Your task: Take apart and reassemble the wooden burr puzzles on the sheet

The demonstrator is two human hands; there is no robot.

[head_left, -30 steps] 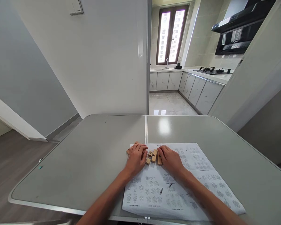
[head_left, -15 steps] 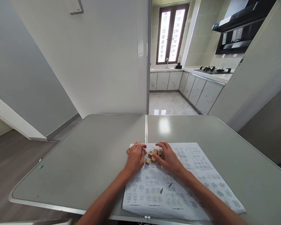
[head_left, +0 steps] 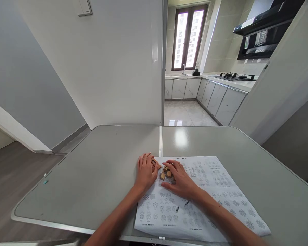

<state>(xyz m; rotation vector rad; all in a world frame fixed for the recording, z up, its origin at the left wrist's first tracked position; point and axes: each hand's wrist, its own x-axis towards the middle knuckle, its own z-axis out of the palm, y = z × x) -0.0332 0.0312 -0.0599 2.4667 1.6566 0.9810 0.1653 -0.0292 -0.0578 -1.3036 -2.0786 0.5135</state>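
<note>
Several small wooden blocks [head_left: 165,173] lie on a printed paper sheet [head_left: 207,198] spread over the grey table [head_left: 92,177]. My left hand [head_left: 144,172] rests on the sheet's far left corner, fingers curled over a wooden block [head_left: 154,162] that pokes out from under them. My right hand [head_left: 178,178] lies over the blocks in the middle, fingers bent onto them, covering most of the pile. The two hands sit close together with the blocks between and beneath them.
The table has a metal seam [head_left: 160,143] down its middle and a rounded metal rim. A white wall panel [head_left: 105,68] stands just behind it. Beyond, a doorway opens onto a kitchen with cabinets [head_left: 215,99] and a window [head_left: 187,37].
My right hand has slid left and nearer over the block pile, covering more of it. My left hand has moved slightly away from me, fingers now over one block.
</note>
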